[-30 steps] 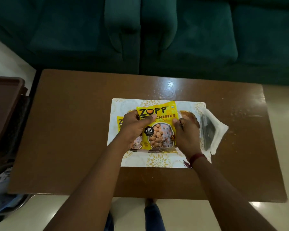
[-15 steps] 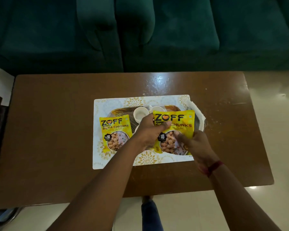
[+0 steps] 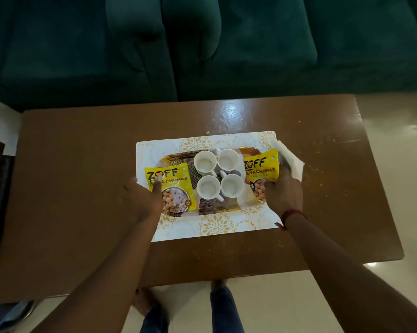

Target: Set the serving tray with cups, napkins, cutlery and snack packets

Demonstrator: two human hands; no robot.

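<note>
Now the second snack packet (image 3: 261, 173) sits at the 3 o'clock end of the serving tray (image 3: 217, 207); half a second earlier it was held over the centre and hid part of the cups. The first snack packet (image 3: 170, 188) remains at the 9 o'clock end. The four cups (image 3: 218, 176) are fully exposed at the tray centre in a two-by-two block, handles turned inward.

Hand state: the right hand (image 3: 283, 195) is closed on the lower corner of the second snack packet; the left hand (image 3: 142, 200) rests loosely open, thumb on the first packet's edge.

Task status, as judged: both packets appear placed, leaving only release.

Materials: packets are glossy yellow film, flat and flexible. Cups are white, round, smooth, apparently glazed. The tray is a rounded rectangle with gold line print, on a white placemat (image 3: 214, 227). A soft folded white napkin (image 3: 290, 162) projects at 2 o'clock. Cutlery is not visible.
</note>
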